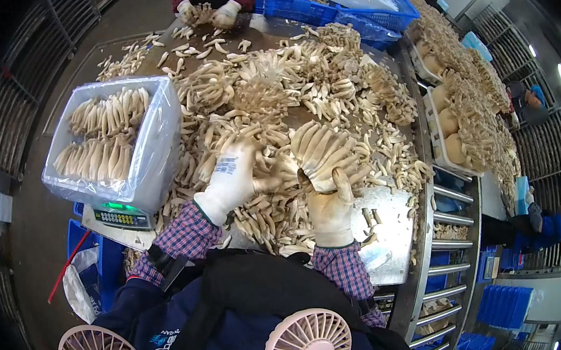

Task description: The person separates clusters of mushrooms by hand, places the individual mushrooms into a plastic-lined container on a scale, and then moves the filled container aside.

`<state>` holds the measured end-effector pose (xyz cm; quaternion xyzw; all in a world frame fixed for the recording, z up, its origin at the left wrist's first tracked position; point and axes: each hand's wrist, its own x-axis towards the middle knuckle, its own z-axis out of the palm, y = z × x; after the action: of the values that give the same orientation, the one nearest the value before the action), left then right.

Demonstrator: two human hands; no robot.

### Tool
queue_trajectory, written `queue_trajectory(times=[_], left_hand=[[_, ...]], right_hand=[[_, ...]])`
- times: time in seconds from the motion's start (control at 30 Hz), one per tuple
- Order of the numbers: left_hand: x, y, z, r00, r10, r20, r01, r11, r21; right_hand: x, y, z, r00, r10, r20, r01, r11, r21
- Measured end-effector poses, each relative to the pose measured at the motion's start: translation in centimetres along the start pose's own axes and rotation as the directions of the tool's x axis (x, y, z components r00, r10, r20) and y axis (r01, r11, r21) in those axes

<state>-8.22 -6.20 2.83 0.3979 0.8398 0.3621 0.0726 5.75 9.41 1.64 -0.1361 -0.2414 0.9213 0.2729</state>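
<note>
My right hand (331,209), in a stained white glove, grips a fanned bunch of long-stemmed mushrooms (322,153), with its thumb and fingers around the lower end. To the left, my left hand (230,178), in a white glove with blue print, reaches into the heap of loose mushrooms (260,96). Its thumb and fingers curve around some mushrooms there, and the fingertips blend into the heap. A plastic-lined box (169,115) holding two neat rows of mushrooms sits on a digital scale (120,217) left of my left hand.
Across the table, a co-worker's gloved hands (226,14) handle mushrooms. Blue crates (374,20) stand at the far edge. A roller conveyor (449,243) runs along the right, with trays of mushroom clusters (454,133) beyond. A bare metal plate (382,234) lies right of my right hand.
</note>
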Motion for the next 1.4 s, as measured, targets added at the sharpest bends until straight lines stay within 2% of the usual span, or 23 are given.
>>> queue_trajectory(times=[0.07, 0.1, 0.13, 0.17, 0.2, 0.27, 0.33, 0.4, 0.47, 0.5, 0.53, 0.6, 0.67, 0.77, 0.8, 0.87, 0.93, 1.03, 1.1, 1.2, 1.23, 1.33, 1.4], left_hand=[[0.7, -0.6, 1.6, 0.959, -0.004, -0.283, -0.055, 0.978, -0.199], [1.0, -0.2, 2.3, 0.958, -0.013, -0.287, -0.046, 0.979, -0.199], [1.6, 0.8, 2.7, 0.977, -0.082, -0.198, -0.044, 0.829, -0.558], [2.0, 1.4, 2.6, 0.99, -0.104, -0.095, -0.021, 0.554, -0.832], [2.0, 1.4, 2.3, 0.99, -0.103, -0.101, -0.027, 0.555, -0.831], [1.6, 1.9, 1.7, 0.987, -0.015, -0.157, -0.07, 0.85, -0.523], [0.8, 1.6, 2.4, 0.909, 0.26, -0.325, -0.356, 0.89, -0.284], [-0.3, 0.9, 4.3, 0.953, 0.14, -0.268, -0.256, 0.846, -0.468], [0.5, 1.6, 4.8, 0.926, 0.094, -0.367, -0.251, 0.876, -0.411], [0.8, 1.8, 4.9, 0.884, 0.052, -0.464, -0.238, 0.905, -0.353], [1.0, 1.8, 4.6, 0.883, 0.046, -0.467, -0.233, 0.906, -0.353], [1.6, 1.9, 3.9, 0.967, 0.013, -0.255, -0.125, 0.894, -0.43], [1.2, 2.5, 3.5, 0.965, 0.032, -0.262, -0.127, 0.927, -0.353], [-0.3, 3.4, 3.2, 0.883, 0.298, -0.362, -0.398, 0.885, -0.24], [-0.9, 2.0, 4.5, 0.914, 0.22, -0.34, -0.339, 0.875, -0.346], [-0.4, 0.8, 3.1, 0.968, 0.137, -0.209, -0.161, 0.982, -0.102], [0.4, 0.5, 2.4, 0.962, 0.109, -0.25, -0.129, 0.99, -0.064], [1.2, 1.8, 1.7, 0.947, 0.141, -0.29, -0.193, 0.968, -0.159], [1.7, 2.9, 1.2, 1.0, -0.01, -0.005, 0.007, 0.896, -0.445], [2.0, 2.8, 2.1, 0.999, -0.026, 0.033, 0.04, 0.834, -0.55], [2.0, 2.8, 2.3, 0.99, 0.031, -0.14, -0.083, 0.918, -0.387], [1.6, 3.2, 2.2, 0.926, 0.175, -0.334, -0.237, 0.959, -0.153], [1.7, 3.2, 1.6, 0.962, 0.139, -0.237, -0.194, 0.954, -0.227]], right_hand=[[0.2, 0.6, -1.0, 0.986, -0.041, 0.163, 0.035, 0.999, 0.04], [0.5, 0.9, -1.6, 0.978, -0.02, 0.205, 0.011, 0.999, 0.043], [0.3, 1.3, -1.3, 0.978, -0.01, 0.209, 0.001, 0.999, 0.042], [0.0, 1.7, -0.9, 0.984, -0.016, 0.18, 0.026, 0.998, -0.051], [-0.2, 1.8, -0.5, 0.988, -0.03, 0.152, 0.052, 0.988, -0.145], [-0.2, 1.5, -0.5, 0.997, 0.011, 0.073, -0.007, 0.998, -0.058], [0.3, 1.0, -1.6, 0.996, 0.089, 0.025, -0.092, 0.975, 0.202], [0.1, 0.2, -1.7, 0.995, 0.08, -0.06, -0.071, 0.987, 0.144], [0.1, 0.1, -1.7, 0.997, 0.078, 0.027, -0.076, 0.996, -0.049], [0.0, 0.8, -1.6, 0.994, -0.047, 0.102, 0.068, 0.976, -0.208], [-0.3, 1.2, -1.4, 0.994, -0.04, 0.103, 0.061, 0.976, -0.21], [-0.5, 1.8, -0.9, 0.976, -0.107, 0.189, 0.171, 0.916, -0.363], [-0.5, 1.9, -0.2, 0.96, -0.177, 0.215, 0.239, 0.919, -0.313], [0.0, 1.0, -1.9, 0.995, 0.053, -0.085, -0.058, 0.996, -0.061], [0.1, 0.6, -2.6, 0.995, 0.046, -0.092, -0.052, 0.997, -0.057], [0.3, -0.2, -2.2, 0.999, 0.038, -0.01, -0.037, 0.995, 0.088], [-0.2, -0.2, -1.8, 0.997, 0.021, -0.072, -0.018, 0.999, 0.045], [-0.5, 0.3, -1.6, 0.99, 0.133, 0.055, -0.138, 0.986, 0.098], [-0.6, 0.6, -1.2, 0.985, 0.134, 0.108, -0.146, 0.983, 0.11], [-0.3, 0.9, -2.1, 0.972, 0.144, 0.183, -0.175, 0.971, 0.164], [-0.3, 0.8, -2.2, 0.973, 0.126, 0.193, -0.14, 0.989, 0.058], [-0.4, 0.6, -2.4, 0.975, 0.112, 0.194, -0.097, 0.992, -0.084], [-0.6, 0.6, -2.5, 0.976, 0.115, 0.186, -0.094, 0.988, -0.12]])
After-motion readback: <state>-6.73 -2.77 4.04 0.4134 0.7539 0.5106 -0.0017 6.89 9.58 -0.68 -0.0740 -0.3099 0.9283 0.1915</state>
